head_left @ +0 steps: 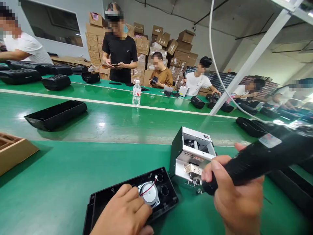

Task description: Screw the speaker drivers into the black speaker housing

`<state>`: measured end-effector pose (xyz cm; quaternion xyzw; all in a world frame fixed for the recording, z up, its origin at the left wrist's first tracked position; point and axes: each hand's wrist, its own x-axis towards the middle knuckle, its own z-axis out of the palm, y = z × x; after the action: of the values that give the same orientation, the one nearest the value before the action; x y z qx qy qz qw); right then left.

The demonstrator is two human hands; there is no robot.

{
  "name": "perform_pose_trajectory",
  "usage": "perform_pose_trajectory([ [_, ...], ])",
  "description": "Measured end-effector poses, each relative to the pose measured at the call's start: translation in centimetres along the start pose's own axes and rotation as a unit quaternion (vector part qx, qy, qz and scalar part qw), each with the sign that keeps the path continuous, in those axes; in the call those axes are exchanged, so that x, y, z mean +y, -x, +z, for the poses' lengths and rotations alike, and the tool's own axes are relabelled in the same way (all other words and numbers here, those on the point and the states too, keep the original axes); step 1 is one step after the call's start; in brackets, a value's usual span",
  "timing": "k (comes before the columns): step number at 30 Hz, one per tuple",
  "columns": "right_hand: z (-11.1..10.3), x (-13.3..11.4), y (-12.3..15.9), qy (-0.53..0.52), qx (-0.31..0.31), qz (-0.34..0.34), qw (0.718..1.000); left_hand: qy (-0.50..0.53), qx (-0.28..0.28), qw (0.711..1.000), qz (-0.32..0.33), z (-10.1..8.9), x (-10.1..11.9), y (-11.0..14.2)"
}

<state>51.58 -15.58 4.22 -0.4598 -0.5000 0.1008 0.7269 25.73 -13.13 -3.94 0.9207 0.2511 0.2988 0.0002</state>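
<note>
My right hand (234, 192) is wrapped round a black electric screwdriver (259, 156), whose tip end points to the lower left, in front of a screw feeder (193, 156). Below on the green bench lies a black plastic speaker housing (97, 199), its inside facing up. A round speaker driver (149, 193) with a red wire and white plug sits in it. Over the housing, beside the driver, my left hand (129, 209) has its fingers bent together. Its fingertips are hidden, so what they pinch cannot be made out.
Across the conveyor belt stand a water bottle (136, 94) and several co-workers. An open black shell (57, 114) lies on the belt at left. A cardboard box (14, 151) sits at the left edge, dark housings (290, 192) at right. A white cable (215, 58) hangs down.
</note>
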Motion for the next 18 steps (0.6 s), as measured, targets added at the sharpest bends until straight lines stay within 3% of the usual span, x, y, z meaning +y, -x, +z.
perform_pose_trajectory([
  [3, 0.2, -1.1, 0.9, -0.067, 0.016, 0.054, 0.996, -0.041, -0.075, 0.995, -0.055, -1.1, 0.6, -0.8],
  [6, 0.8, -1.8, 1.7, -0.082, 0.016, 0.044, 0.995, -0.079, -0.102, 0.989, -0.067, -2.1, 0.8, -1.3],
  [10, 2.0, -1.4, 2.6, -0.087, -0.013, 0.059, 0.994, -0.071, -0.138, 0.985, -0.077, -1.8, 1.0, -1.2],
  [18, 4.3, -1.3, 5.5, -0.103, -0.025, 0.052, 0.993, -0.098, -0.131, 0.986, -0.033, -2.1, 1.0, -1.9],
])
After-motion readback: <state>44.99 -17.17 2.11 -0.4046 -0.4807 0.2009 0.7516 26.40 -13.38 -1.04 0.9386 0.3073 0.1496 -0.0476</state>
